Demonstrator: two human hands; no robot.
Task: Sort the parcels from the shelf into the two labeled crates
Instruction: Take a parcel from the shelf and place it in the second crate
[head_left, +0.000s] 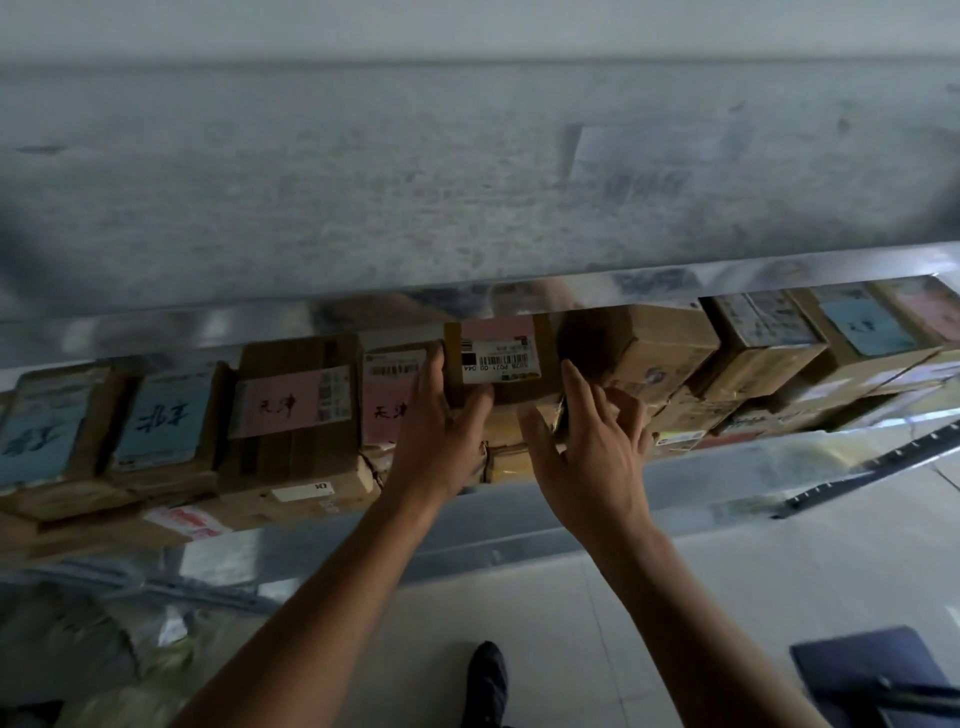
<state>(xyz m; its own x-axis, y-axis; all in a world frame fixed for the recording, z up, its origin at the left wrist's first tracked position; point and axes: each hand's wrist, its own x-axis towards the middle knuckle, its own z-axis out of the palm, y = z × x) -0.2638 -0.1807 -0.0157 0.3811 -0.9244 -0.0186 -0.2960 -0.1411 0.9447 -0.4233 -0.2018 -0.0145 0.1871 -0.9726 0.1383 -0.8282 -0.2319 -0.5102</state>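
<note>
A small brown cardboard parcel (498, 382) with a pink label and a white barcode sticker sits in the middle of the row on the silver metal shelf (675, 467), atop other boxes and just under the grey upper shelf board (363, 182). The hands are apart, one on each side of it. The left hand (441, 421) holds the parcel: its fingers run up along the left side and its thumb lies across the lower front face. The right hand (587, 441) is spread with straight fingers at the parcel's right side – the index fingertip reaches the right edge, though contact cannot be made out.

To the left stand two brown cartons with pink handwritten labels (291, 405), then two cartons with blue labels (161, 415). To the right more taped cardboard boxes (665, 348) lean in a row, some with blue labels.

Below, on the pale tiled floor (571, 597), a dark shoe (488, 675) shows between the forearms – and a dark blue object (872, 670) lies at the lower right corner.
</note>
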